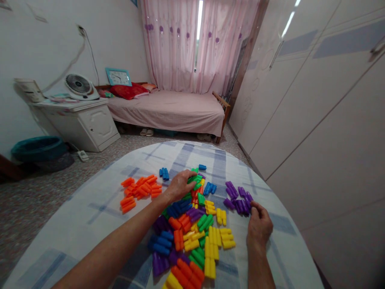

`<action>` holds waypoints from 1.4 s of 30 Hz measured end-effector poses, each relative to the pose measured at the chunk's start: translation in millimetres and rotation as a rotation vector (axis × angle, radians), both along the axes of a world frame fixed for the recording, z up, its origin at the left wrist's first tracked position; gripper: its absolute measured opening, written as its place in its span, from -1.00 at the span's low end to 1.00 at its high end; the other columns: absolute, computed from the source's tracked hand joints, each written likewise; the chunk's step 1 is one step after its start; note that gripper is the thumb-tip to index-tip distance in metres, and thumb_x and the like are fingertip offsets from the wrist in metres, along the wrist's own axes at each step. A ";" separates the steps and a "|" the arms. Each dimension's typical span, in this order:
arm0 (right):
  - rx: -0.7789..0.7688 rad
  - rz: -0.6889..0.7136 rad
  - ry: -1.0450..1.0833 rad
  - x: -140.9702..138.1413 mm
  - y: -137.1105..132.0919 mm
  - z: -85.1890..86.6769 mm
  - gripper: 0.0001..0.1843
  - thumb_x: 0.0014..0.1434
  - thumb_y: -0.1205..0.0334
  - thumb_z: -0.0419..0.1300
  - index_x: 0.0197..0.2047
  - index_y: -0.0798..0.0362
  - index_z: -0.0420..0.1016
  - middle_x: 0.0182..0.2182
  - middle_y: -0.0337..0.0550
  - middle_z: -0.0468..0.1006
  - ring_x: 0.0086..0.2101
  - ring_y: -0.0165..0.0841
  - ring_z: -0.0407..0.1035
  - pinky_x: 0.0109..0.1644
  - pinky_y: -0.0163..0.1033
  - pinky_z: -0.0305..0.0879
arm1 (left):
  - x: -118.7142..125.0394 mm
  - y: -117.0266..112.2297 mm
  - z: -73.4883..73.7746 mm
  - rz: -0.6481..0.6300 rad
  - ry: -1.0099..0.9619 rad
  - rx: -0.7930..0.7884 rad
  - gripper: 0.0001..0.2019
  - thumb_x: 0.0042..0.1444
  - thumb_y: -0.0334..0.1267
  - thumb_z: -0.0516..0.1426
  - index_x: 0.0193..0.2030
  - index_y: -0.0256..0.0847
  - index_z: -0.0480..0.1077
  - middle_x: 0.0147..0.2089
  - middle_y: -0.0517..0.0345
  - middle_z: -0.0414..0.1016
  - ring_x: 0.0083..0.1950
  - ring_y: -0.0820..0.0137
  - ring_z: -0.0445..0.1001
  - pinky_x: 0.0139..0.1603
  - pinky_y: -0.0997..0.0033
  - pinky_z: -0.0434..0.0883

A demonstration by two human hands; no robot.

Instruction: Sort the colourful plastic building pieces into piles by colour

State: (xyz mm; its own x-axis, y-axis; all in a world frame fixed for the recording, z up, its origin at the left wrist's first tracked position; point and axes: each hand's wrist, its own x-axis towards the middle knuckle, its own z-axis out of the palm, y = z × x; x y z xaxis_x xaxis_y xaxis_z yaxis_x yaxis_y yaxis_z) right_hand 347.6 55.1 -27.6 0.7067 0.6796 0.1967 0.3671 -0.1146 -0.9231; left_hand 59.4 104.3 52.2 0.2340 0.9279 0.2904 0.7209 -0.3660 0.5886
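My left hand (pixel 182 185) reaches over the far end of a mixed heap of plastic building pieces shaped like joined tubes. Its thumb and fingers close around a green piece (pixel 195 179). At the right, my right hand (pixel 260 224) rests by a group of purple pieces (pixel 241 205), with its fingers curled and their tips against the nearest purple one. Between my arms lie yellow pieces (pixel 212 245), blue pieces (pixel 162 243) and red-orange pieces (pixel 188 273), mixed with green and purple ones. My left forearm hides part of the heap.
A group of orange pieces (pixel 144 186) lies at the left of the cloth-covered round table (pixel 99 241). Small blue groups (pixel 164 173) sit near the heap. Beyond are a bed (pixel 174 108), a white cabinet (pixel 96 126) with a fan (pixel 80 85), a bin (pixel 40 150) and a wardrobe (pixel 315 120).
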 end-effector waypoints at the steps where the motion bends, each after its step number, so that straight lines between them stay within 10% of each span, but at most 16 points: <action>1: -0.003 -0.001 -0.002 -0.2 -0.1 0.1 -0.58 -0.01 0.11 0.04 -0.17 0.10 0.54 -0.18 -0.04 0.57 -0.13 -0.19 0.37 0.01 -0.15 0.20 | 3.4 -2.0 0.9 -0.018 0.001 0.022 -0.68 0.05 -0.34 0.11 -0.01 -0.21 0.41 -0.08 0.08 0.51 -0.06 0.34 0.45 0.00 0.36 0.39; 10: 0.003 0.000 -0.011 1.2 -0.5 -0.9 -0.59 -0.01 0.11 0.05 -0.15 0.11 0.55 -0.18 -0.03 0.57 -0.14 -0.19 0.37 -0.01 -0.16 0.21 | 38.4 -3.8 0.7 -0.141 0.043 0.086 -0.72 0.06 -0.33 0.14 -0.05 -0.22 0.42 -0.08 0.04 0.49 -0.01 0.29 0.41 0.05 0.31 0.34; 20: -0.023 -0.018 -0.020 -1.9 -0.9 0.4 -0.59 0.00 0.12 0.02 -0.16 0.05 0.55 -0.17 -0.04 0.57 -0.15 -0.20 0.38 -0.01 -0.16 0.21 | 17.6 2.5 -6.2 -0.069 0.004 0.049 -0.71 0.06 -0.35 0.11 -0.04 -0.18 0.40 -0.11 0.10 0.47 -0.06 0.34 0.42 0.02 0.34 0.36; 30: -0.011 0.010 0.000 0.1 -0.3 -1.9 -0.57 -0.01 0.07 0.03 -0.16 0.08 0.54 -0.16 -0.01 0.56 -0.13 -0.18 0.38 0.01 -0.14 0.21 | 56.0 54.3 -6.0 -0.073 0.410 0.082 -0.74 0.12 -0.34 0.06 -0.04 -0.14 0.40 -0.06 0.09 0.47 0.00 0.31 0.39 0.03 0.35 0.34; 42: -0.071 0.029 0.009 4.6 -0.8 -6.4 -0.58 0.04 0.08 0.02 -0.10 0.04 0.52 -0.11 -0.05 0.54 -0.10 -0.18 0.36 0.04 -0.13 0.19 | 64.6 99.2 -18.1 -0.103 0.438 0.052 -0.65 0.14 -0.32 0.04 0.08 -0.16 0.37 0.11 0.10 0.41 0.14 0.32 0.32 0.18 0.37 0.26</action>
State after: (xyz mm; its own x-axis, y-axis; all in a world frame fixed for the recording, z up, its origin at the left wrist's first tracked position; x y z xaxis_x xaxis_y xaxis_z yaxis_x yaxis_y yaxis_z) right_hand 352.2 54.3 -34.0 0.6884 0.7116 0.1407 0.3626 -0.1696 -0.9164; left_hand 124.0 203.5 34.1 0.4351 0.8803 0.1890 0.8564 -0.4695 0.2150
